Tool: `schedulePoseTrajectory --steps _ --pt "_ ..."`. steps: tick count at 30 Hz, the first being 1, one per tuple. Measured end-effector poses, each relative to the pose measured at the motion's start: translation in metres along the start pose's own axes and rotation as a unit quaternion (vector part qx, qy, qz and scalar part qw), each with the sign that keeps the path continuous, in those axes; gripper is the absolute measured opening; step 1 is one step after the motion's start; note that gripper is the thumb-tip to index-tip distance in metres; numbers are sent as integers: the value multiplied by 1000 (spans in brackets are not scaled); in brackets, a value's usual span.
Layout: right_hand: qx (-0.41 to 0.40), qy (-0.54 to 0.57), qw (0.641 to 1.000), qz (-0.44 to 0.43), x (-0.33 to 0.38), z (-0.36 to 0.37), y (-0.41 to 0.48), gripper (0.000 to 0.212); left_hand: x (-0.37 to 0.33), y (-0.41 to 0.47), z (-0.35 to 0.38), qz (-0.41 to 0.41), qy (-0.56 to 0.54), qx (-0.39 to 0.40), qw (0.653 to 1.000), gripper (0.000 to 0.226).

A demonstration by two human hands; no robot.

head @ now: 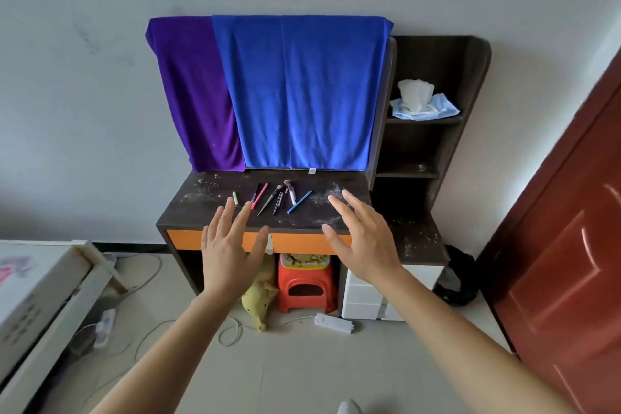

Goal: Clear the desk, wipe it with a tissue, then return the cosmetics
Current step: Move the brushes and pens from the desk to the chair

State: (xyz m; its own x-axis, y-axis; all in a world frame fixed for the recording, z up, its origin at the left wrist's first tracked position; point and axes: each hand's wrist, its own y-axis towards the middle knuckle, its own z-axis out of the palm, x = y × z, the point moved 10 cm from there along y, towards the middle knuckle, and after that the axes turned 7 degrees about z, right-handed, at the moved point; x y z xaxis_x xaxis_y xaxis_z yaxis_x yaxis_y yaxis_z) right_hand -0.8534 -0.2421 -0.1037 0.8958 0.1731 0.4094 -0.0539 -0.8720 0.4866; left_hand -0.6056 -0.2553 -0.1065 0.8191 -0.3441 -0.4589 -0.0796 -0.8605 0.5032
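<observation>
Both hands reached toward a dusty dark tabletop (198, 212), the left hand (232, 245) and right hand (364, 239) each with its grip released, fingers (229, 208) straight and spread, holding nothing. The cosmetics (279, 198), brushes, pencils and a small pale stick, lay in a loose row across the middle of the tabletop, between the two hands in the view. A tissue (415, 96) stuck up from a blue pack on the top shelf (423, 119) to the right, well apart from both hands. A blue towel (302, 94) and a purple towel (195, 94) hung behind, reaching down to the tabletop's rear edge. Below an orange drawer (295, 242) stood a red stool (305, 282), with a yellow plush toy (260, 299) just beside it and white drawers (363, 299) to its right. A power strip (334, 323) lay on the floor, and a red door (571, 245) stood at far right.
</observation>
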Motion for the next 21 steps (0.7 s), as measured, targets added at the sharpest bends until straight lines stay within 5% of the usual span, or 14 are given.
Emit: schedulePoseTrajectory --steps 15,21 --pt "112 27 993 42 -109 215 241 61 126 270 157 -57 76 98 991 60" --pt "152 10 987 56 -123 282 300 60 174 314 195 -83 74 128 986 57"
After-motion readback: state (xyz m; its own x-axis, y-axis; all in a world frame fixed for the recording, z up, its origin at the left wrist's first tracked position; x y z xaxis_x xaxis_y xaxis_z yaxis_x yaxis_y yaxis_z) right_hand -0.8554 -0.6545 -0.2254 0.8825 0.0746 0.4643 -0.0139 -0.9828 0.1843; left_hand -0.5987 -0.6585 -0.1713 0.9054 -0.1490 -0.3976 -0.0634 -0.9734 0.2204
